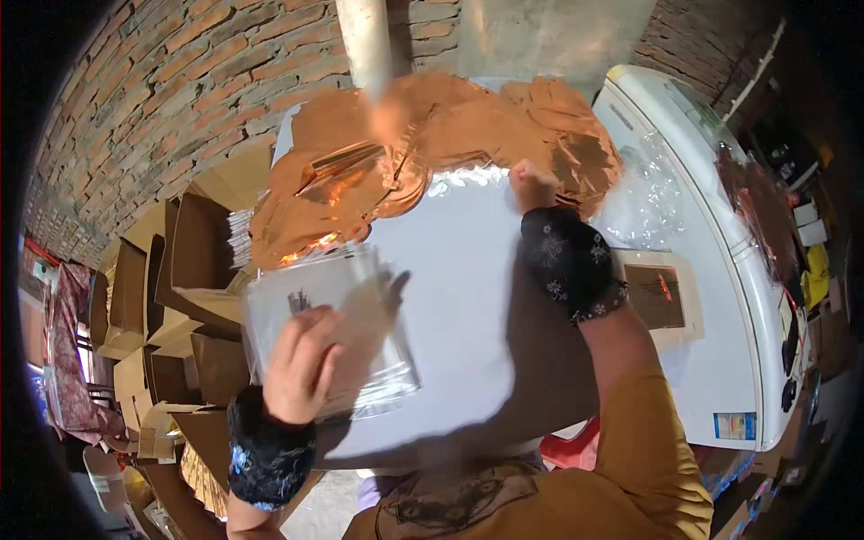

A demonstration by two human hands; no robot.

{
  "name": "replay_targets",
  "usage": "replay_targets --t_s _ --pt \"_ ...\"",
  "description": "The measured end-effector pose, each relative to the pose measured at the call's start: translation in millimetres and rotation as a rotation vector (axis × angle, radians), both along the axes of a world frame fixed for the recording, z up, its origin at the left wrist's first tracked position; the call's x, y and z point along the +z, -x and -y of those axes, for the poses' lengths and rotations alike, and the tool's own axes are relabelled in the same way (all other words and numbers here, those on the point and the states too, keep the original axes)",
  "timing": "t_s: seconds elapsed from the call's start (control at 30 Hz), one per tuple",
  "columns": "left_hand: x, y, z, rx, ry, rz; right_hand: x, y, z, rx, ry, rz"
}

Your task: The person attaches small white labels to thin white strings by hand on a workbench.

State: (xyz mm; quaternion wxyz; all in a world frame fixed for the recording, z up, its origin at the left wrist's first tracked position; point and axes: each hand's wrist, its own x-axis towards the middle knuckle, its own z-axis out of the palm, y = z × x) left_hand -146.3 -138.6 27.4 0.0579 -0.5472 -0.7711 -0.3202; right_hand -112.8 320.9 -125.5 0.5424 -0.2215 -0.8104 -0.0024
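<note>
A stack of clear plastic bags (369, 351) lies at the left of the white tabletop (450, 297). My left hand (304, 364) rests over its near left part, fingers stretched forward and thumb apart, gripping nothing visible. At the far side of the white surface, my right hand (533, 186) is closed beside the edge of a heap of copper-coloured foil sheets (477, 126). Whatever its fingers hold, if anything, is hidden. Shiny clear scalloped pieces (468, 180) lie along the heap's near edge, just left of that hand.
Open cardboard boxes (198, 243) stand at the left, one with thin packets inside. A white appliance (720, 225) lies along the right, with crumpled clear plastic (643, 198) and a framed brown card (655, 297) by it. A pole (364, 45) rises behind the heap.
</note>
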Motion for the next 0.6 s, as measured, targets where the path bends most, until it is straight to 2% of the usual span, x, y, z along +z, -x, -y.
replay_targets --t_s 0.03,0.23,0.33,0.4,0.43,0.5,0.53,0.57,0.6 --pt "-2.2 -1.2 12.8 0.047 -0.008 0.04 1.8 0.6 0.7 0.066 -0.01 -0.018" --pt "-27.9 -13.6 61.8 0.265 -0.067 0.081 -3.3 -0.6 3.4 -0.066 -0.073 0.233" --pt "-28.5 -25.9 70.4 0.302 -0.089 0.142 6.4 -14.0 13.7 0.006 0.179 0.346" --pt "-25.1 -33.0 71.7 0.289 -0.127 0.142 41.7 -27.4 24.6 -0.039 0.425 0.605" --pt "-20.6 -39.8 71.3 0.293 -0.155 0.121 33.2 -30.1 11.9 -0.115 0.413 0.698" --pt "-16.5 -49.4 78.4 0.14 -0.165 0.055 48.9 -59.5 26.0 0.245 0.505 0.455" --pt "-22.3 -60.5 82.9 0.09 -0.142 0.093 51.9 -74.7 30.7 0.304 0.361 0.46" --pt "-35.3 -66.3 81.8 -0.113 -0.231 0.088 32.9 -84.0 30.5 0.403 0.603 0.336" --pt "-42.8 -79.6 82.8 -0.186 -0.207 0.042 88.9 -108.3 92.8 0.414 0.658 0.533"
